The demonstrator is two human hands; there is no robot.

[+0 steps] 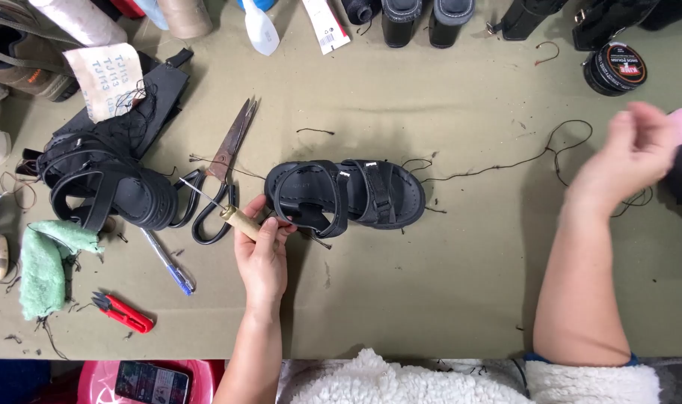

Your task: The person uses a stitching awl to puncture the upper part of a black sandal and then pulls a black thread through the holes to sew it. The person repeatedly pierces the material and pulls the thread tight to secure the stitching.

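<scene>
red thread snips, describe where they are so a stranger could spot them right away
Start at the olive-green table and go to its near left edge. Just right of the mint-green cloth and below the blue pen lie the red thread snips, the only bright red tool there, far smaller than the long scissors.

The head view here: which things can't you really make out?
- Right hand: motion-blurred; whether its fingers pinch the thread is unclear.
- Boots: cut off by the top edge.
- Phone: cut by the bottom edge.
- Awl: handle partly hidden by the left hand.
</scene>
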